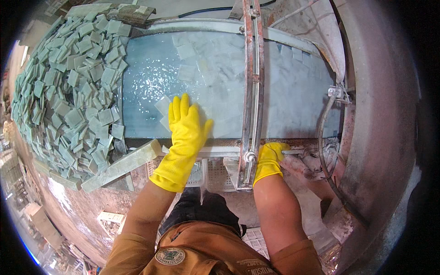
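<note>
My left hand (187,128), in a yellow rubber glove, lies over the near part of a wet blue-grey work surface (144,110). Its fingers are stretched out and the thumb stands apart. Pale square tiles (163,106) show just left of its fingertips; whether the hand touches them I cannot make out. More flat tiles (186,72) lie on the wet surface beyond it. My right hand (271,158), gloved the same way, is at the surface's near rim, just right of an upright-bolted metal crossbar (249,101). Its fingers are bent and partly hidden, so their grip is unclear.
A large heap of pale green tiles (73,96) stands at the left, edged by a long stone strip (123,166). A hose (324,137) hangs at the right beside a curved machine wall (380,114). A perforated plastic crate (219,174) sits under the near rim.
</note>
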Motion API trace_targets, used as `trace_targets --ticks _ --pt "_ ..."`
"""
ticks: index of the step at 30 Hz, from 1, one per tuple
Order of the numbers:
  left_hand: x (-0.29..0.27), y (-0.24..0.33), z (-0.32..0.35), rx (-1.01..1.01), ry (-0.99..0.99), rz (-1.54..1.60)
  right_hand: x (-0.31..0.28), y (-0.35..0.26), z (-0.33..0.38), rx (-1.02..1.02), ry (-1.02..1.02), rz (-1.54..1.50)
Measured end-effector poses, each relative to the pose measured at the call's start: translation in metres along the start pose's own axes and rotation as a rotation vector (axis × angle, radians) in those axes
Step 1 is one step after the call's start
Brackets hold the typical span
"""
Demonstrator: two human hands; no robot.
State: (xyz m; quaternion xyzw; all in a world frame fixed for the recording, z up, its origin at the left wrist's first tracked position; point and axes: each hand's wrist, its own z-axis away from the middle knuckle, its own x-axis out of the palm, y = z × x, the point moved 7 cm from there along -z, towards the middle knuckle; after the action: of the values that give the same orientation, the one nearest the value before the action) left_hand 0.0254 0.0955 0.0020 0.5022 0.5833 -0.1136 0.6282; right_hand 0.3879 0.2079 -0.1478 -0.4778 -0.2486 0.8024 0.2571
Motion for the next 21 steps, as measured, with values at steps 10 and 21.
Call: trace_targets --ticks 10,21 --pt "-0.066 0.004 0.018 0.185 -0.352 0.256 0.000 0.006 -0.014 -0.011 0.021 0.009" --pt "-0.044 -0.069 -0.042 -0.022 -0.248 -0.174 -0.001 -0.002 0.006 -0.030 0.017 0.039"
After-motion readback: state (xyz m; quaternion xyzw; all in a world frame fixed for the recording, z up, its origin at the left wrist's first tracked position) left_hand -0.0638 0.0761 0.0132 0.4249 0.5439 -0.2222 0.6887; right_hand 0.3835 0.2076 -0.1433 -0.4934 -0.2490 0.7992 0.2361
